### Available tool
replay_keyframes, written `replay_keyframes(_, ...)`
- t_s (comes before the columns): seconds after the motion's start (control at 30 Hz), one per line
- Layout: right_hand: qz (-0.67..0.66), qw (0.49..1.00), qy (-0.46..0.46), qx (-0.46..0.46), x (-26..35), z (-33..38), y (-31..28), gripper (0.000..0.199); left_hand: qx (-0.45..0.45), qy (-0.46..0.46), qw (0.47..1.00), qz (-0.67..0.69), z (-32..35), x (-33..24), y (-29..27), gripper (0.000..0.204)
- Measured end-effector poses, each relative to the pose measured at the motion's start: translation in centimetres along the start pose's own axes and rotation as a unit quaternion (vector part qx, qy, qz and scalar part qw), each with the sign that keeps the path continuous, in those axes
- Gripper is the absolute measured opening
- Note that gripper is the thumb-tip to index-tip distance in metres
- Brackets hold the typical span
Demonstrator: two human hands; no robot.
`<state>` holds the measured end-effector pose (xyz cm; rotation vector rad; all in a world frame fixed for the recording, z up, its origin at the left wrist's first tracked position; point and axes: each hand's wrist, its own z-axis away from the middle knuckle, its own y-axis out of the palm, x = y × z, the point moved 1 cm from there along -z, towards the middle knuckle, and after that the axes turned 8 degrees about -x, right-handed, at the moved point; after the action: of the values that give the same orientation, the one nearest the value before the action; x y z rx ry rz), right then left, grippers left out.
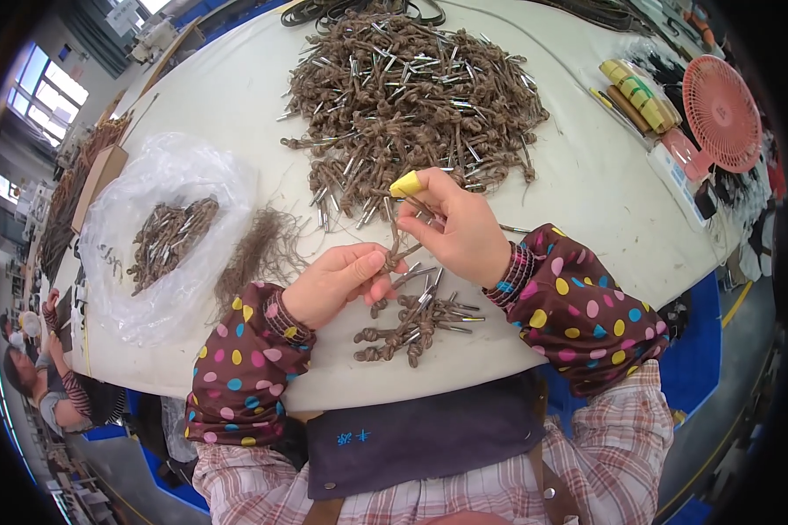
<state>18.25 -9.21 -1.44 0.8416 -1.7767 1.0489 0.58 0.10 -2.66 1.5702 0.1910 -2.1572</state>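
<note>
- Far left edge: another person (39, 385) sits low beside the white table (587, 192), in a striped sleeve, well apart from the wearer's hands.
- Brown cardboard box (96, 179), flat and long, lies on the table's left rim; any label is too small to tell.
- Clear plastic bag (162, 232), crumpled and open, lies just right of the box; a small heap of finished brown cords (168, 236) sits inside it.
- Loose tuft of brown fibre (263, 249) lies on the table between the bag and the left hand.
- Left hand (337, 282), in a brown polka-dot sleeve, is closed in a pinch: thumb and fingers clamp the lower end of a knotted brown cord (397, 248).
- The cord stands roughly upright between the two hands, above the table's near edge.
- Small pile of knotted cords with metal tips (411, 324) lies on the table just below the hands, touching neither.
- Right hand (455, 229) is curled shut on the cord's upper end; a yellow rubber finger cot (405, 185) covers the raised fingertip.
- Large heap of cords with metal tips (407, 96) fills the table centre beyond the hands, within near reach.
- Right side: a bundle of yellow rolls (641, 94) banded in green lies near the table's far rim.
- Red round fan grille (721, 112) stands at the right edge, with a white box (683, 179) just below it; its print is unreadable.
</note>
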Motion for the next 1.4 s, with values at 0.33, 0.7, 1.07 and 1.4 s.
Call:
replay_keyframes(0.33,-0.327,0.928,0.172,0.054,1.3,-0.4,-2.2,0.036,-0.030,0.036,0.989,-0.141,0.0,-0.8,-0.7,0.030)
replay_keyframes(0.7,0.071,0.994,0.014,-0.078,-3.3,-2.7,-4.7,0.033,-0.126,0.139,0.980,-0.068,0.0,-0.6,-1.6,0.029)
replay_keyframes(1.07,-0.202,0.973,0.092,0.055,-2.0,-0.5,-0.2,0.040,-0.222,0.244,0.865,-0.377,-0.1,-0.4,-0.1,0.021)
replay_keyframes(1.4,0.018,0.994,-0.104,-0.033,-0.5,0.9,0.7,0.025,-0.164,0.112,0.961,-0.194,-0.6,0.2,-0.6,0.020)
